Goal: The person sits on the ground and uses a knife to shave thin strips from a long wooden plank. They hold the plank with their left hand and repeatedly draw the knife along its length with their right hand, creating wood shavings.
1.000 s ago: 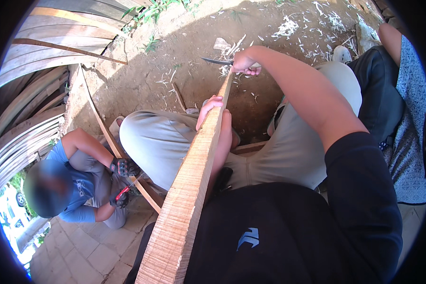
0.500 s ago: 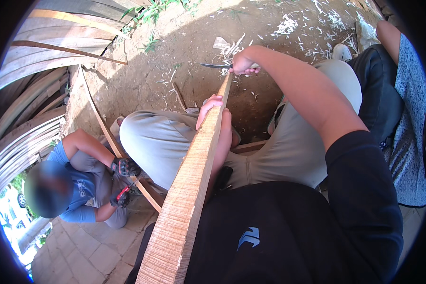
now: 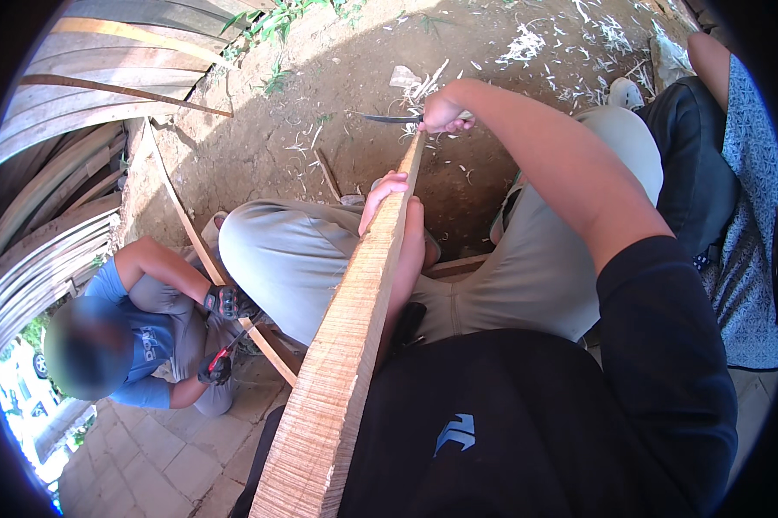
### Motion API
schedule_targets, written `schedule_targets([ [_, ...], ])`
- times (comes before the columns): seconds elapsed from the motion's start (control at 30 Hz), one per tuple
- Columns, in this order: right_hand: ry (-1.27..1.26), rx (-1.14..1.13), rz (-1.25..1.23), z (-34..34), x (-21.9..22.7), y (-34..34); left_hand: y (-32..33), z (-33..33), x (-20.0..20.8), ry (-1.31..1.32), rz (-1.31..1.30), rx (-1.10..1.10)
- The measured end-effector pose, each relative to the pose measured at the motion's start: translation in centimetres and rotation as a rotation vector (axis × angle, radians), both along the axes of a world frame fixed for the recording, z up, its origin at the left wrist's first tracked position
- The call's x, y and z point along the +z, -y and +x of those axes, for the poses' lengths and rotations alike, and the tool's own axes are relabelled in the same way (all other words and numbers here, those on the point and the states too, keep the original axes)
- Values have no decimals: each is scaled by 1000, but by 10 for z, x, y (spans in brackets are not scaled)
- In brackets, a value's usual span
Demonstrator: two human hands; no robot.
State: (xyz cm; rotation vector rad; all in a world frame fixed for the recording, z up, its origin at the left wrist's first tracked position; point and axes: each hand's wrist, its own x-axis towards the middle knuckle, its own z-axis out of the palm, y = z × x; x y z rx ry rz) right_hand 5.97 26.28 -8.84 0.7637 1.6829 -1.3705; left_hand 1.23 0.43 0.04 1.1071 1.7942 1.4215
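Note:
A long, squared wooden plank runs from the lower edge up between my knees to the far end, its top face rough and ridged. My left hand is closed round its far part from below, with the fingers showing over the left edge. Beyond that, my right hand grips a knife by its light handle, which is mostly hidden in the fist. Its dark, slightly curved blade points left, just past the plank's far tip. Whether the edge touches the wood I cannot tell.
At the left, a crouching co-worker in black gloves works a red-handled tool on a thin wooden strip. Wood shavings lie on the dirt. Stacked boards stand far left. Another person's dark-clothed leg is at right.
My hands, the knife and the plank stay almost where they were. The co-worker's lower glove with the red-handled tool has shifted slightly left.

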Motion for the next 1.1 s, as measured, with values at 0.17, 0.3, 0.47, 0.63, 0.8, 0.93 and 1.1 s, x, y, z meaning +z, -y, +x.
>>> schedule_targets([
  [0.17,-28,-23,-19,2,4,0,0,0,0,-8,-5,4],
  [0.3,-52,-52,-38,2,8,-2,0,-1,0,-16,-1,1],
  [0.47,-16,-56,62,2,-3,-12,-2,3,0,8,-2,-5],
  [0.63,-10,317,512,1,23,-13,1,-1,-2,-16,9,16],
  [0.8,169,-36,373,7,29,-16,-6,4,6,60,34,100],
  [0.93,282,66,213,-10,41,-8,-8,-1,5,26,81,36],
  [1.1,254,44,467,-14,63,9,-4,-7,8,-76,-3,-48],
])
